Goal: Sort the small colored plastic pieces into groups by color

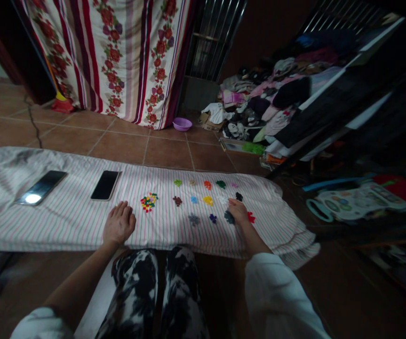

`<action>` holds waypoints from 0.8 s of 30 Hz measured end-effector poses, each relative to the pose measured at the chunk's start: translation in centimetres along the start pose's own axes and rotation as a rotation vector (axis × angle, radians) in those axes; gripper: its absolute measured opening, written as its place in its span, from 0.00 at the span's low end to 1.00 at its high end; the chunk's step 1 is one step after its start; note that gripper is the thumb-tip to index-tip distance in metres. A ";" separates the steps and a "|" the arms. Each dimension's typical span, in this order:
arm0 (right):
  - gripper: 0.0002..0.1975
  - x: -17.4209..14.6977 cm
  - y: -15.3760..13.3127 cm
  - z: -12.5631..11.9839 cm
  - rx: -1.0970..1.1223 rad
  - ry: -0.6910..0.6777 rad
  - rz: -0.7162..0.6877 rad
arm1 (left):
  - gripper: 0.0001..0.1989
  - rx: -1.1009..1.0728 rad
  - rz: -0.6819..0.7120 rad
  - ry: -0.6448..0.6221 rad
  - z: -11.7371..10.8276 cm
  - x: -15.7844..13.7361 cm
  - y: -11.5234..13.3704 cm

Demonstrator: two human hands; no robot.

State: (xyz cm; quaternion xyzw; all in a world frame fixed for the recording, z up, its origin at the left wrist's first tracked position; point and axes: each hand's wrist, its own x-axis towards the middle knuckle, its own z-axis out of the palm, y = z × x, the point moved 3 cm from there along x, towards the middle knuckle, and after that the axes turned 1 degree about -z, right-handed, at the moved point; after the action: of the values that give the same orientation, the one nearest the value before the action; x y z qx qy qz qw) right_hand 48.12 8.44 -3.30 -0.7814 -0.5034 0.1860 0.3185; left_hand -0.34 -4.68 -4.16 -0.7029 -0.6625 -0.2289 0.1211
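Note:
My left hand lies palm down on the striped cloth, its fingers loosely stretched, left of a mixed pile of small coloured pieces. Over a small white pile is my right hand, with thumb and fingers pinched together; whatever is between the fingertips is too small to make out. Around it are sorted piles: black, dark grey, red, yellow, dark green and orange. Further left are light blue, brown and grey piles.
Two phones lie on the left of the cloth-covered surface. Beyond it are a floral curtain, a purple basin, a red broom and heaped clothes. A colourful plastic item is at the right.

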 end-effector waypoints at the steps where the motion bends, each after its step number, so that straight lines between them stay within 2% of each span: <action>1: 0.16 0.1 0.0 0.0 -0.006 -0.001 0.018 | 0.13 -0.004 -0.007 -0.003 0.0 0.0 0.0; 6: 0.18 0.2 -0.2 -0.3 -0.014 -0.012 0.021 | 0.13 -0.034 -0.047 -0.034 -0.1 0.1 0.0; 9: 0.17 -0.2 -0.7 -0.6 -0.010 0.027 -0.002 | 0.13 -0.063 -0.064 -0.050 -0.2 0.1 0.1; 14: 0.17 -1.5 -4.1 0.3 -0.007 0.087 -0.116 | 0.13 -0.093 -0.077 -0.036 -0.3 0.2 0.2; 18: 0.18 -4.1 -8.4 3.4 0.112 0.005 -0.288 | 0.12 -0.078 -0.082 -0.030 -0.3 0.1 0.2; 24: 0.15 -11.1 -14.3 10.8 0.281 -0.273 -0.548 | 0.13 -0.097 -0.101 -0.038 -0.2 0.1 0.2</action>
State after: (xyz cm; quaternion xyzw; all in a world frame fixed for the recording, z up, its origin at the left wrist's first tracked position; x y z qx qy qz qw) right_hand 27.25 5.93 -1.70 -0.5335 -0.7022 0.2640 0.3907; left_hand -0.18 -4.74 -3.88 -0.6780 -0.6873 -0.2530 0.0625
